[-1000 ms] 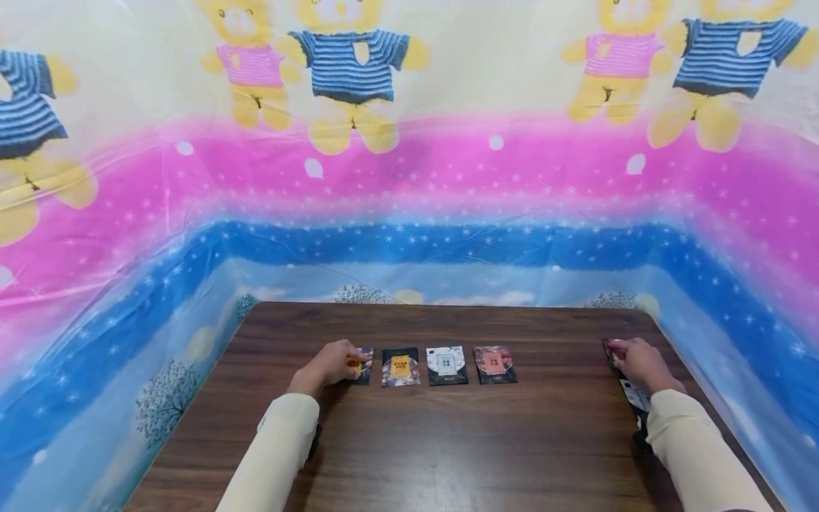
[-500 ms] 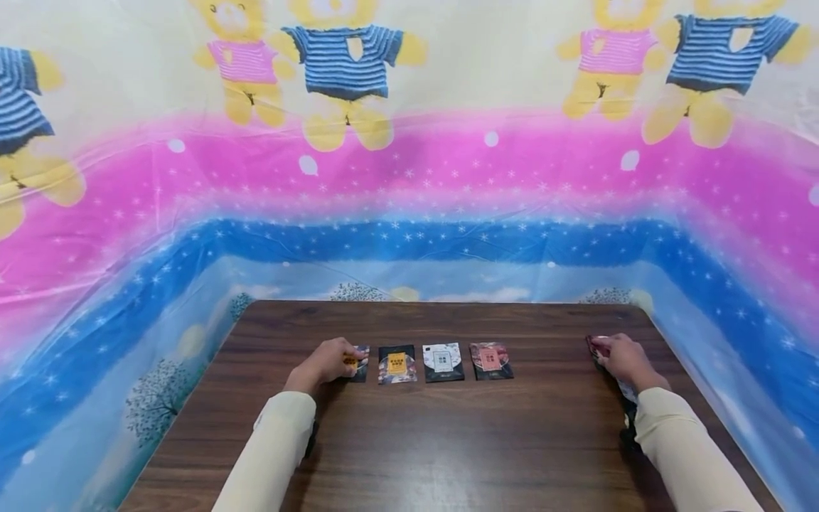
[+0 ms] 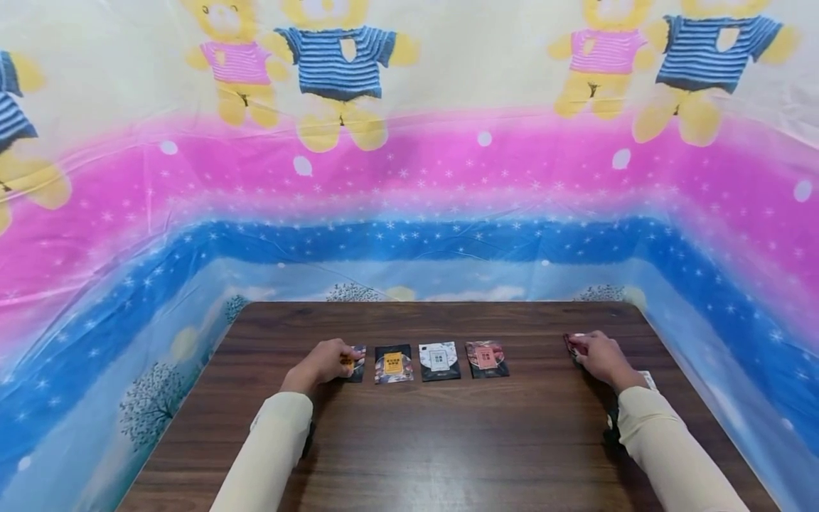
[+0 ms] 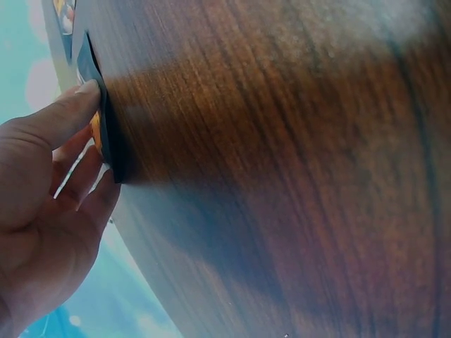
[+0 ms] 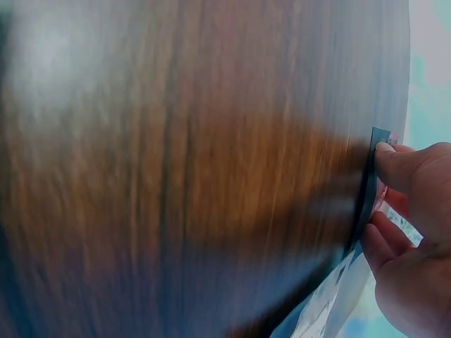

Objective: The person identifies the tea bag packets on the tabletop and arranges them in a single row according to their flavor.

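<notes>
My left hand (image 3: 320, 366) is at the left end of a row of flat sachets on the brown table. It pinches a dark sachet with an orange label (image 3: 358, 361) between thumb and fingers, partly covering it; the left wrist view shows this sachet (image 4: 107, 137) edge-on. To its right lie a yellow-labelled sachet (image 3: 394, 364), a white-and-black sachet (image 3: 439, 361) and a pink-labelled sachet (image 3: 487, 359). Further right, my right hand (image 3: 604, 361) pinches a reddish dark-backed sachet (image 3: 571, 343), mostly hidden by the fingers. That sachet (image 5: 370, 190) appears at the right wrist view's right side.
Part of another white-and-black sachet (image 3: 650, 380) shows beside my right wrist, mostly hidden by the sleeve. The wood-grain table (image 3: 409, 441) has rounded far corners. A printed cloth (image 3: 409, 242) with bears hangs around its far and side edges.
My right hand has moved left with the reddish sachet, away from the right-hand sachets. The left hand stays on its sachet. The whole head view has shifted slightly.
</notes>
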A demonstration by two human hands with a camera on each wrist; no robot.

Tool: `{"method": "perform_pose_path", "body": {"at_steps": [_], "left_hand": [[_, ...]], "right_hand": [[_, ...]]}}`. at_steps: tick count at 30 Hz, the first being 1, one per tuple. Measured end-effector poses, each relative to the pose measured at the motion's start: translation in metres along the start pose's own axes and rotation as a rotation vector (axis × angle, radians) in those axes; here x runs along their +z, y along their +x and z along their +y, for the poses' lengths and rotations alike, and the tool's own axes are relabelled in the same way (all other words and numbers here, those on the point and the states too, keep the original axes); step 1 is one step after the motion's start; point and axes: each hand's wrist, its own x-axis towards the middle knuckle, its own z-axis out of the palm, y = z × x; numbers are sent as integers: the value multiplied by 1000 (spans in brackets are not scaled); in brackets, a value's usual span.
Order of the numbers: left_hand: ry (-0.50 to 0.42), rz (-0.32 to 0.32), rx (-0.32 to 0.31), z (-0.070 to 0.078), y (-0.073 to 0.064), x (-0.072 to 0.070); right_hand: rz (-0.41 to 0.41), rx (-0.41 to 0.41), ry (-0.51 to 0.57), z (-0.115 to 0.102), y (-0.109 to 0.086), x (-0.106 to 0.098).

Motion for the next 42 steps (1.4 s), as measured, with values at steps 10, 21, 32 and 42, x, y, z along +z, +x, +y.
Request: {"method": "perform_pose_path", "body": {"at_steps": [10, 21, 32, 42], "left_hand": [[22, 3, 24, -2, 1, 0], [27, 10, 29, -3, 2, 1], [14, 15, 26, -1, -2, 2], [22, 3, 15, -1, 1, 1]], "right_hand": [[-39, 41, 70, -20, 3, 9], [-35, -20, 78, -38, 2, 12], [-48, -15, 100, -52, 3, 18], [-58, -29, 107, -64, 5, 24]]}}
